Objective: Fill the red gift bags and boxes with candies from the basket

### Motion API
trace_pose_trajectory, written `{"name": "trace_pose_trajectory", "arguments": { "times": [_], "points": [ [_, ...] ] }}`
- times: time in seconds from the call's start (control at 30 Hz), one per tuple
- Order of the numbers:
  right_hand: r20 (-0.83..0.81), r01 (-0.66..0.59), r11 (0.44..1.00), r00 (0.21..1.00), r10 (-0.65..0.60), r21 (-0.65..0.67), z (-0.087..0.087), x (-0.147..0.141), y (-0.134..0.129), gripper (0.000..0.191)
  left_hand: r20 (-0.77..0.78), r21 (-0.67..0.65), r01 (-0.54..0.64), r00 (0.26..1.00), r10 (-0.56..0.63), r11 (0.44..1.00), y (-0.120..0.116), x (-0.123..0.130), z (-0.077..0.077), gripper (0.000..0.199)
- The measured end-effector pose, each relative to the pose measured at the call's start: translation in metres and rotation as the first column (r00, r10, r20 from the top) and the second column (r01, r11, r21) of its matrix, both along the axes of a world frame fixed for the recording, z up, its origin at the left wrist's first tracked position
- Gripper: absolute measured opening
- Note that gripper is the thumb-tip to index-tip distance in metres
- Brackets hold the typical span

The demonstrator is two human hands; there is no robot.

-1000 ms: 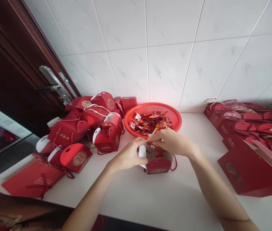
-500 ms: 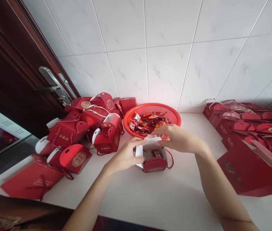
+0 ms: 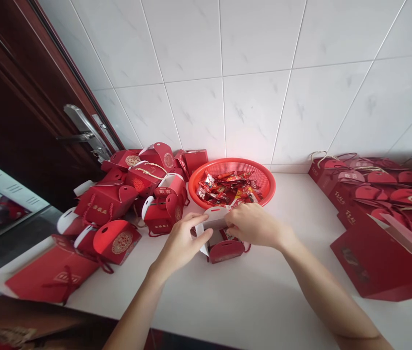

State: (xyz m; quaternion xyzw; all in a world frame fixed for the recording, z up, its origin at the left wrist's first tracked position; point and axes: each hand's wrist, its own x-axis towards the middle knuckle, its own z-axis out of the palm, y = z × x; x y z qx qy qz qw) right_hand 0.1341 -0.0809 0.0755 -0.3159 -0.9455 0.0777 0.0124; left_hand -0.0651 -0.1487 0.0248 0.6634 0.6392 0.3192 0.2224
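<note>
A small red box with a pale inside stands open on the white table, in front of a red plastic basket of wrapped sweets. A small red packet lies inside the box. My left hand is at the box's left side, thumb and fingers apart around its white edge. My right hand is over the box's right side, fingers curled together at the back flap; what they pinch is hidden.
Several red gift boxes crowd the left of the table. On the right are rows of red boxes and a larger open red box. A tiled wall rises behind; a dark door stands at the left.
The open box has shifted slightly left. My right hand has moved down and left, its fingers curling in at the box. My left hand has moved a little left with the box.
</note>
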Motion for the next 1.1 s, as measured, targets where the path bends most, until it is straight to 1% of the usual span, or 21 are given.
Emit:
{"name": "trace_pose_trajectory", "arguments": {
  "times": [0.03,0.1,0.2,0.27,0.33,0.4,0.47,0.53,0.63,0.7,0.77,0.87,0.93,1.0,1.03,1.1],
  "points": [
    [0.018,0.010,0.999,1.000,-0.010,0.031,-0.002,-0.004,-0.002,0.015,-0.009,0.013,-0.019,1.000,0.019,1.000,-0.001,0.001,-0.001,0.042],
    [0.036,0.004,0.999,0.999,-0.006,0.038,-0.003,-0.008,-0.007,0.016,-0.027,0.039,-0.046,0.999,0.047,0.998,-0.001,0.004,-0.002,0.042],
    [0.046,-0.028,1.000,0.999,0.029,-0.013,-0.003,-0.007,-0.010,0.031,-0.037,0.053,-0.065,0.997,0.067,0.996,0.000,0.006,-0.002,0.045],
    [0.038,-0.044,0.999,0.998,0.045,-0.025,-0.002,-0.004,-0.011,0.038,-0.024,0.053,-0.081,0.996,0.082,0.995,0.000,0.008,-0.003,0.047],
    [0.011,-0.072,0.997,0.997,0.072,-0.025,0.000,-0.002,-0.011,0.041,-0.002,0.046,-0.097,0.995,0.098,0.994,0.000,0.009,-0.004,0.050],
    [-0.034,-0.096,0.995,0.995,0.095,-0.035,0.001,-0.001,-0.011,0.041,0.022,0.028,-0.100,0.995,0.100,0.995,0.000,0.010,-0.006,0.051],
    [-0.066,-0.107,0.991,0.993,0.102,-0.081,0.003,0.000,-0.010,0.036,0.068,0.020,-0.070,0.995,0.068,0.997,0.000,0.010,-0.009,0.051],
    [-0.069,-0.118,0.979,0.992,0.108,-0.165,0.004,0.002,-0.007,0.029,0.157,0.030,-0.022,0.987,0.018,0.999,0.000,0.007,-0.012,0.051],
    [-0.064,-0.144,0.941,0.989,0.131,-0.305,0.002,0.006,0.002,0.023,0.314,0.011,0.033,0.949,-0.035,0.999,0.002,0.003,-0.017,0.051],
    [-0.066,-0.148,0.924,0.989,0.133,-0.353,-0.001,0.009,0.008,0.024,0.361,-0.013,0.060,0.931,-0.051,0.998,0.002,0.002,-0.019,0.049],
    [-0.077,-0.152,0.914,0.988,0.132,-0.377,-0.003,0.012,0.013,0.027,0.334,-0.001,0.090,0.939,-0.085,0.996,0.001,0.003,-0.021,0.045],
    [-0.107,-0.154,0.893,0.987,0.119,-0.422,-0.002,0.018,0.017,0.030,0.213,0.086,0.120,0.968,-0.136,0.989,0.002,0.008,-0.027,0.047],
    [-0.118,-0.151,0.882,0.987,0.109,-0.447,0.000,0.023,0.019,0.028,0.158,0.136,0.121,0.977,-0.142,0.983,0.003,0.010,-0.032,0.051],
    [-0.133,-0.158,0.879,0.985,0.109,-0.450,0.004,0.027,0.020,0.026,0.139,0.157,0.107,0.982,-0.130,0.982,0.004,0.011,-0.037,0.052],
    [-0.143,-0.160,0.882,0.984,0.107,-0.443,0.005,0.029,0.020,0.025,0.134,0.162,0.104,0.983,-0.126,0.981,0.005,0.012,-0.038,0.050],
    [-0.150,-0.148,0.889,0.984,0.091,-0.433,0.009,0.033,0.021,0.024,0.127,0.172,0.104,0.984,-0.127,0.980,0.005,0.012,-0.039,0.038]
  ]
}}
